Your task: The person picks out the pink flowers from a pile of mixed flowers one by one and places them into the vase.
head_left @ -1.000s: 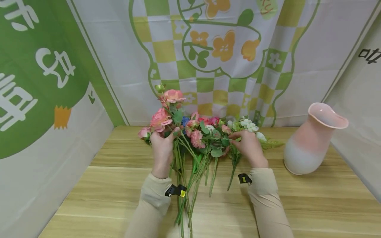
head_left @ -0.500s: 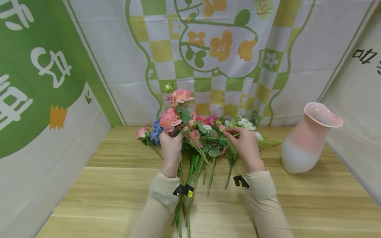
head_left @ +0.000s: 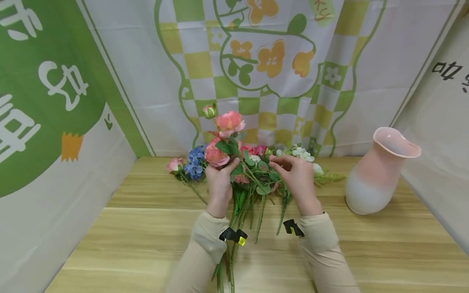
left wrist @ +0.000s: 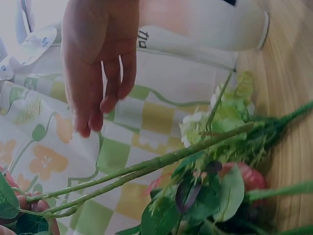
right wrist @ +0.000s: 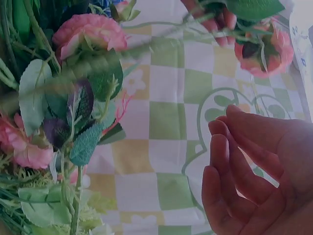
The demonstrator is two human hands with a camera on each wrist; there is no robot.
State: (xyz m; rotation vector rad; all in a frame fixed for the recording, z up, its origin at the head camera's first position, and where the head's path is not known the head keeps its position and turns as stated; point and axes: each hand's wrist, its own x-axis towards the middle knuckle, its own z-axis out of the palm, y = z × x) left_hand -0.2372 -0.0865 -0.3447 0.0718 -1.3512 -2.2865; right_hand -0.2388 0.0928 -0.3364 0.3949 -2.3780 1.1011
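In the head view my left hand (head_left: pixel 218 185) pinches the stem of a branching pink peony (head_left: pixel 229 123), its blooms and a bud standing up above the hand. The left wrist view shows the forked green stem (left wrist: pixel 142 169) running away from my fingers. My right hand (head_left: pixel 299 175) is just to the right, over the pile of artificial flowers. Its fingers are gently bent, and the right wrist view shows nothing between thumb and fingertips. Beneath and behind lie a blue hydrangea (head_left: pixel 196 162), a pink bud (head_left: pixel 175 165) and white blossoms (head_left: pixel 302 153).
A pink-and-white vase (head_left: pixel 377 183) with a wavy rim stands upright on the right of the wooden table (head_left: pixel 121 244). Behind the flowers hangs a checkered printed cloth (head_left: pixel 205 65). Loose green stems (head_left: pixel 261 219) point toward the table's front.
My left hand has moved right with the peony stem, away from the pink bud, and the blue hydrangea now shows on its left. The right hand stays near the pile.
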